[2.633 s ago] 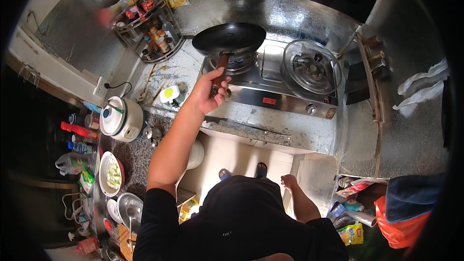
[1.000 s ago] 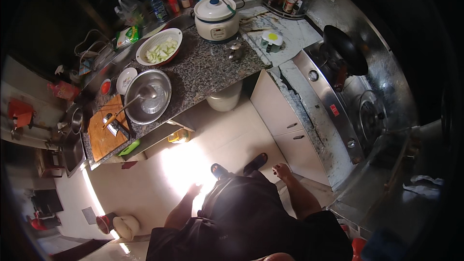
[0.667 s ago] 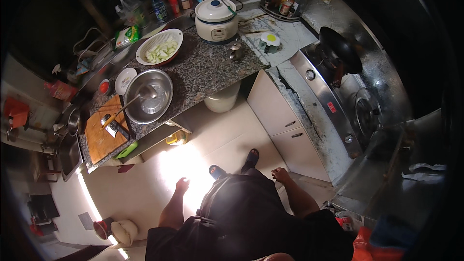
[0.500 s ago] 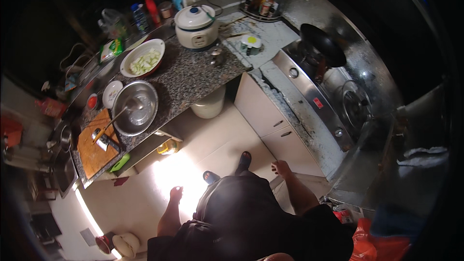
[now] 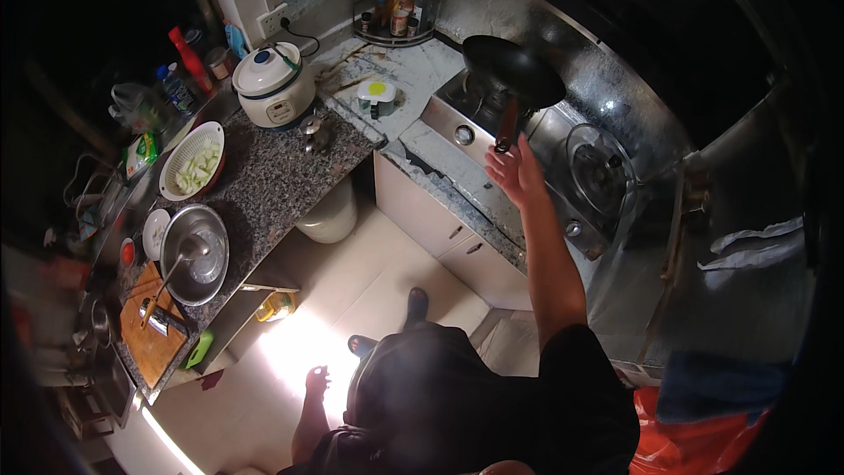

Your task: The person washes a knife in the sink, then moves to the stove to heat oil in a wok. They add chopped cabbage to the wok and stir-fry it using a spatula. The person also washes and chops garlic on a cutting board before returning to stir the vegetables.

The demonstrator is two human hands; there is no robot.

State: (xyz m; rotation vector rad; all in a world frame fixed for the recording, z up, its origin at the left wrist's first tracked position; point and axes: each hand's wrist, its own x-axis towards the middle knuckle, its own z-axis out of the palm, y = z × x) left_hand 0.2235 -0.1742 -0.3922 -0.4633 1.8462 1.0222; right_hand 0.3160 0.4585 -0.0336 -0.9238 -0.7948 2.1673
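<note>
Wok sits on the left side of the stove, its brown handle pointing toward me; my right hand is just beside the end, fingers spread, though I can't tell whether any fingertip touches. I judge it stiff and fairly heavy, its weight pulling away from my grip, the metal possibly hot. Mid-handle seems the best hold, wrapped firmly. My left hand hangs low, its fingers too blurred to tell.
</note>
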